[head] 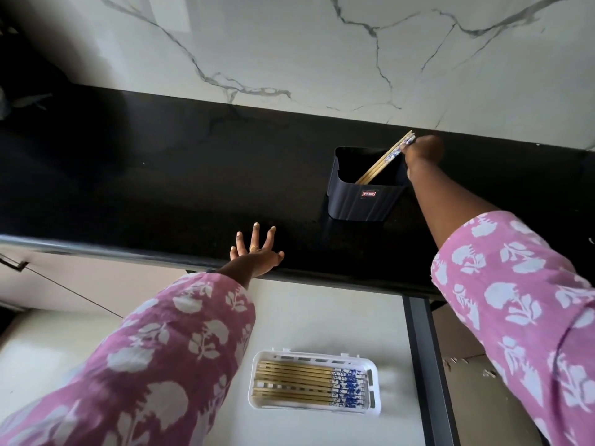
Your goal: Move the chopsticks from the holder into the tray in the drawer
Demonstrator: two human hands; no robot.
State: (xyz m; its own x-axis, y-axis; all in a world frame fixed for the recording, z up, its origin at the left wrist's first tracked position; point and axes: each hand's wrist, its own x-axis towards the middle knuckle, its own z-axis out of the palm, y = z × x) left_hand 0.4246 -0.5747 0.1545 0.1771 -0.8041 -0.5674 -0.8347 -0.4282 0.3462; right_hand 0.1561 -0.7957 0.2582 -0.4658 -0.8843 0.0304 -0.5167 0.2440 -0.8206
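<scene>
A dark blue ribbed holder [360, 201] stands on the black countertop [161, 188]. A few wooden chopsticks [381, 164] with blue-and-white patterned tops lean in it toward the upper right. My right hand [421, 151] is closed around their patterned tops beside the holder's far right corner. My left hand [257, 252] rests flat on the counter's front edge, fingers spread, holding nothing. Below, a white slotted tray [373, 403] lies in the open drawer [322, 317]. Several matching chopsticks [306, 383] lie side by side in the tray, patterned ends to the right.
A white marble-veined wall [322, 53] rises behind the counter. The drawer's dark side rail [425, 365] runs down at right of the tray. Pale cabinet fronts [64, 284] sit under the counter at left. Both arms wear pink floral sleeves.
</scene>
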